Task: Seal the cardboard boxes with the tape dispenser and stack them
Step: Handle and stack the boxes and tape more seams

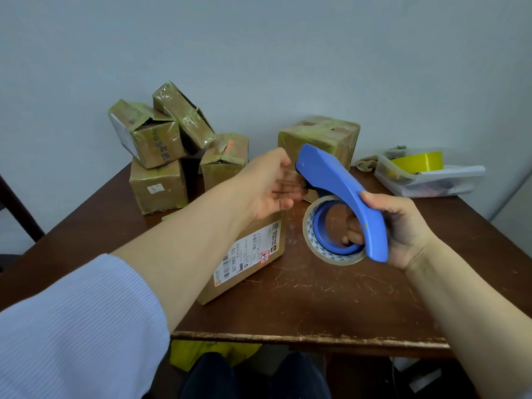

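Right hand (403, 226) grips the curved blue plastic tape dispenser (339, 182); left hand (270, 185) sits at its nose, fingers half-curled, hold unclear.

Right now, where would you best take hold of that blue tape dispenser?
Grip the rear end of the curved handle, coming from the right and above, as the right hand does. The dispenser arches over the tape roll, leaving room to curl through the core. Its cutter end points away, toward the left hand.
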A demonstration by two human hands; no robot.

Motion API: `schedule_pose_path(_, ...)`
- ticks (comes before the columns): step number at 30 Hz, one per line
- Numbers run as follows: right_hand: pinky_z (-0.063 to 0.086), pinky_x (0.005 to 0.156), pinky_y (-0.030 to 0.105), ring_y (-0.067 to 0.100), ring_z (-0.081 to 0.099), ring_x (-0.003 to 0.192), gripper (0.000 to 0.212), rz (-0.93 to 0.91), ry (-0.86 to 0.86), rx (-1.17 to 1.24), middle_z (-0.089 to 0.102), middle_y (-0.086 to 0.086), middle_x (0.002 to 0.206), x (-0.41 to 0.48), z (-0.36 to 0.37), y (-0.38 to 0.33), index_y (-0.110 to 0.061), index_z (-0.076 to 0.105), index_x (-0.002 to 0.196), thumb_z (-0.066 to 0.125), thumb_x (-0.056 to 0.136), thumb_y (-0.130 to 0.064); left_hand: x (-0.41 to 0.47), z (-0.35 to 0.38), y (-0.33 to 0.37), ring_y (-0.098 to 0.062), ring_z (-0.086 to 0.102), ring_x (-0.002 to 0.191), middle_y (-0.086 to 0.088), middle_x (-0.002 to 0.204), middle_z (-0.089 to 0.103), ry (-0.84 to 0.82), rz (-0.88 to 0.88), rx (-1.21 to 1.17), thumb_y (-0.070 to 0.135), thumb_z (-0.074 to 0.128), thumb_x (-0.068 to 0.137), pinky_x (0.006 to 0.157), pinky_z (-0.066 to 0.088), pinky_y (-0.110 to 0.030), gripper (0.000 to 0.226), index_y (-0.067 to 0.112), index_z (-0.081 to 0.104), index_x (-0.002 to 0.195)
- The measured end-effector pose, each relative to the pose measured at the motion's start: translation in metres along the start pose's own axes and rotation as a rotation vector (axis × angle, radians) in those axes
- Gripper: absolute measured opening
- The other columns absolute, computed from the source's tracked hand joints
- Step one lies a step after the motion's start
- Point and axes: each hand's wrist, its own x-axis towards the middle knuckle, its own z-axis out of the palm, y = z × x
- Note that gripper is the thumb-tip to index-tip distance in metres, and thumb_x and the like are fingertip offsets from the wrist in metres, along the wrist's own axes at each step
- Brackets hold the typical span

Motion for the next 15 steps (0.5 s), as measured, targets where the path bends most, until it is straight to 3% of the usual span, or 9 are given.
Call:
schedule_pose_path(5, 0.047, 0.047, 0.031, 0.014, 0.046, 0.037, 0.078, 0.001, -0.014, 0.021, 0.048, 0.001, 0.047, 0.001, 0.001, -0.002, -0.006, 0.06, 0.085, 0.092, 0.019, -0.031, 0.003, 0.001, -0.003, -0.021, 0.057, 0.068, -0.012, 0.08, 0.067, 0.037, 0.021, -0.02, 0.049, 0.053, 0.088, 0.043, 0.039, -0.021, 0.05, 0.001, 0.067, 0.091)
schedule_pose_path(7, 0.047, 0.044, 0.03, 0.015, 0.047, 0.036, 0.077, 0.019, -0.027, -0.013, 0.05, 0.003, 0.047, -0.001, 0.002, -0.003, -0.004, 0.061, 0.085, 0.092, 0.019, -0.031, 0.004, 0.0, 0.0, -0.018, 0.054, 0.062, -0.008, 0.074, 0.064, 0.059, 0.021, -0.045, 0.045, 0.061, 0.085, 0.04, 0.037, -0.019, 0.039, 0.006, 0.064, 0.087)
schedule_pose_path(10, 0.049, 0.047, 0.028, 0.017, 0.051, 0.038, 0.074, 0.044, -0.011, -0.113, 0.055, 0.004, 0.049, -0.002, 0.001, -0.006, -0.005, 0.066, 0.078, 0.092, 0.014, -0.032, 0.003, -0.001, 0.005, -0.014, 0.05, 0.059, -0.006, 0.074, 0.058, 0.042, -0.012, -0.081, 0.022, 0.059, 0.089, 0.037, 0.032, -0.014, 0.012, 0.012, 0.059, 0.084)
schedule_pose_path(12, 0.049, 0.048, 0.027, 0.017, 0.054, 0.04, 0.07, 0.053, -0.018, -0.161, 0.057, 0.005, 0.051, -0.003, 0.002, -0.008, -0.006, 0.069, 0.073, 0.092, 0.013, -0.033, 0.003, -0.003, 0.006, -0.013, 0.05, 0.058, -0.006, 0.075, 0.057, 0.032, -0.043, -0.127, 0.02, 0.058, 0.091, 0.037, 0.03, -0.013, 0.012, 0.012, 0.058, 0.081)
schedule_pose_path(15, 0.05, 0.047, 0.025, 0.015, 0.056, 0.042, 0.056, 0.06, -0.034, -0.205, 0.059, 0.004, 0.051, -0.003, 0.006, -0.011, -0.01, 0.072, 0.06, 0.092, 0.012, -0.033, -0.001, -0.005, 0.008, -0.013, 0.05, 0.055, -0.005, 0.065, 0.057, 0.029, -0.064, -0.185, 0.036, 0.069, 0.084, 0.035, 0.031, -0.014, 0.027, 0.012, 0.058, 0.078)
